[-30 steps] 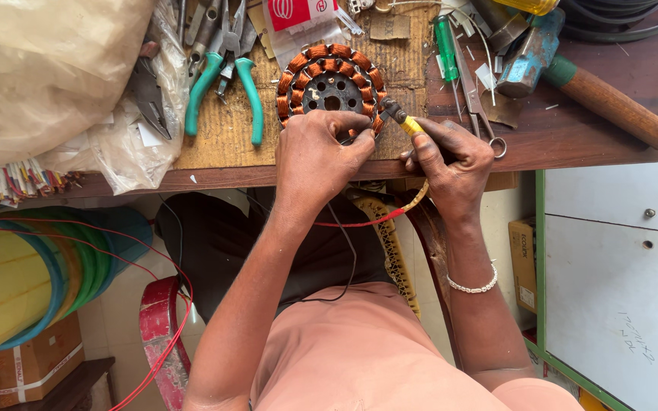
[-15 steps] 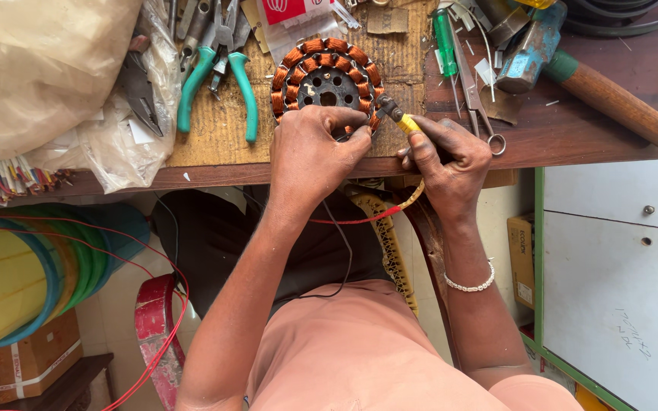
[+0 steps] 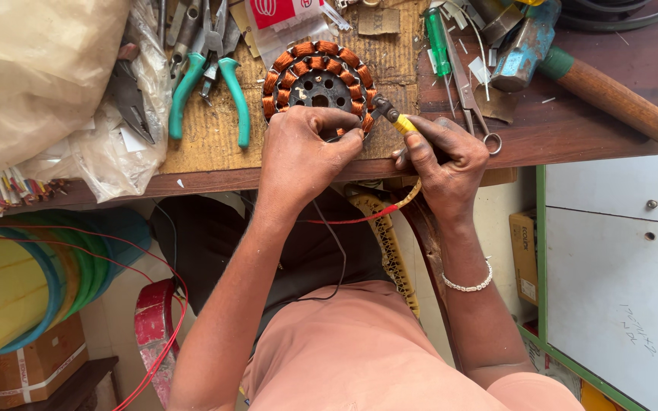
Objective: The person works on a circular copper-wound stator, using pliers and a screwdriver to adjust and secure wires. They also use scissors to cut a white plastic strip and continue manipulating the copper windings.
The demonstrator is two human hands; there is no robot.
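1. Right hand [image 3: 439, 164]: fingers closed round one yellow-handled tool [image 3: 396, 120], its dark tip meeting the lower right rim of the stator [image 3: 317, 80]. One bead bracelet [image 3: 466, 285] on that wrist.
2. Left hand [image 3: 298, 156]: fingertips pinched together against the stator's near edge; what they pinch is hidden, possibly a fine wire.
3. Stator: one, flat on a brown mat [image 3: 207, 141] near the front edge of the worktop [image 3: 573, 129]. Judged heavy and stiff, a steel core ringed with copper coils. The coil wire is judged thin and easily nicked, so hold by the outer edge or the dark centre plate, not by the windings.
4. Wires: one red [image 3: 352, 221] and one black [image 3: 336, 259] hang below the worktop edge.
5. Pliers [image 3: 207, 84]: one green-handled pair left of the stator; more tools behind, count unclear.
6. Far right: one green screwdriver [image 3: 437, 42], one hammer [image 3: 588, 80] with wooden handle.
7. Far left: one plastic bag [image 3: 32, 68].
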